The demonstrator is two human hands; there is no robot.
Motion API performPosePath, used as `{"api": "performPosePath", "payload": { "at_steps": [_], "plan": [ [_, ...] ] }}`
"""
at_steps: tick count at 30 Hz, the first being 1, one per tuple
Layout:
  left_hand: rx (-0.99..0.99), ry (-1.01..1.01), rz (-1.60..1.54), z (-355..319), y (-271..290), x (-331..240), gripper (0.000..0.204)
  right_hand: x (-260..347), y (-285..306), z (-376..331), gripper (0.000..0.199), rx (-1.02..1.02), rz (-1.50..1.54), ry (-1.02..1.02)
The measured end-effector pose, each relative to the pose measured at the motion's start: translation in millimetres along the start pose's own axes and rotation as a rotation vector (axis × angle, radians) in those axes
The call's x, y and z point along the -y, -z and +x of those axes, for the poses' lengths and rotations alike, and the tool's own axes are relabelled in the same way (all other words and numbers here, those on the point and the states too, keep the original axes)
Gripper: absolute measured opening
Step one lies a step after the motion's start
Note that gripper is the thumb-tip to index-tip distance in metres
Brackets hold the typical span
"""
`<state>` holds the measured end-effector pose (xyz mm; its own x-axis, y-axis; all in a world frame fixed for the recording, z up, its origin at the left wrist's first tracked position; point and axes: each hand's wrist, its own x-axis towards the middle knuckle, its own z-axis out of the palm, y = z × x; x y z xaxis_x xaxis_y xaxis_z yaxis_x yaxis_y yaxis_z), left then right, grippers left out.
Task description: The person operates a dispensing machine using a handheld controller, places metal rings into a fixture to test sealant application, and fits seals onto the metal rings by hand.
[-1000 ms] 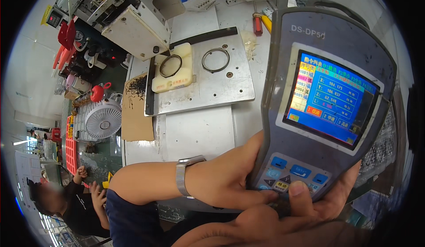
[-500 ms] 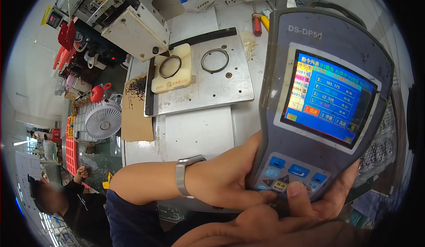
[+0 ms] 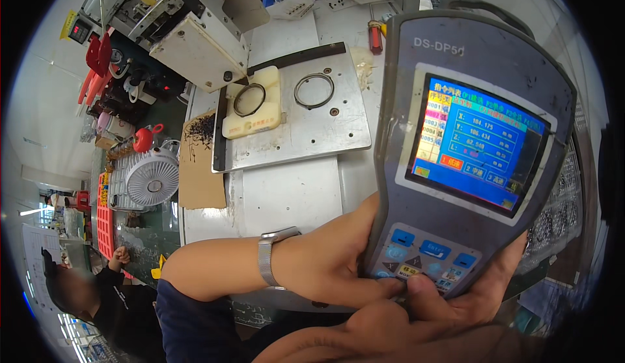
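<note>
A grey handheld control pendant [image 3: 449, 229] with a lit colour screen and blue keys is held up at the right. My left hand [image 3: 335, 255], with a mesh-band watch on its wrist, grips its lower left side, thumb by the keypad. Around the lower right edge wraps my right hand [image 3: 472, 301], its thumb on the lower keys; the fingers behind are hidden. Beyond, a metal plate [image 3: 306, 138] lies on the white machine bed. It carries a cream block [image 3: 272, 112] with one metal ring [image 3: 235, 104] and, beside that, a second ring [image 3: 314, 106].
Over the plate's far left corner stands a white machine head [image 3: 202, 50]. Cardboard [image 3: 202, 184] with black bits lies left of the plate, near a white fan [image 3: 153, 184]. A red-handled screwdriver [image 3: 375, 39] lies behind the pendant. Another person [image 3: 120, 307] is at the lower left.
The pendant has shifted slightly left. My right thumb has slid left over the lower keys. The second-row value on the screen reads differently, and the rings and block stay put.
</note>
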<state>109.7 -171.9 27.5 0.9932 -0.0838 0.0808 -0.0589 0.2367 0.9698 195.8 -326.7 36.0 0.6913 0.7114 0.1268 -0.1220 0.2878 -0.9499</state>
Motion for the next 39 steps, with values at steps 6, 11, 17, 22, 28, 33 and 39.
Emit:
{"api": "performPosePath", "payload": {
  "at_steps": [6, 11, 17, 22, 28, 33, 39],
  "plan": [
    [-0.008, 0.223, -0.088, 0, 0, -6, 0.080, -2, -2, 1, 0.084, 0.005, 0.007, 0.001],
    [0.032, 0.215, -0.069, 1, 1, -6, 0.080, -2, -3, 0, 0.085, 0.003, -0.002, 0.004],
    [0.040, 0.153, -0.014, 0, 0, -3, 0.080, -4, -2, 2, 0.085, 0.018, 0.011, -0.003],
    [0.034, 0.158, -0.028, -1, 1, -2, 0.082, -5, -2, 2, 0.085, 0.018, 0.005, -0.009],
    [0.003, 0.118, -0.046, 0, 0, -4, 0.085, -3, 6, -2, 0.085, 0.004, 0.006, 0.017],
    [-0.066, 0.084, -0.071, 0, -1, -3, 0.088, 2, 16, -4, 0.085, 0.027, -0.030, 0.077],
    [0.006, 0.016, 0.003, 0, 0, -1, 0.092, 6, 15, -4, 0.092, 0.044, -0.156, 0.054]
  ]
}}
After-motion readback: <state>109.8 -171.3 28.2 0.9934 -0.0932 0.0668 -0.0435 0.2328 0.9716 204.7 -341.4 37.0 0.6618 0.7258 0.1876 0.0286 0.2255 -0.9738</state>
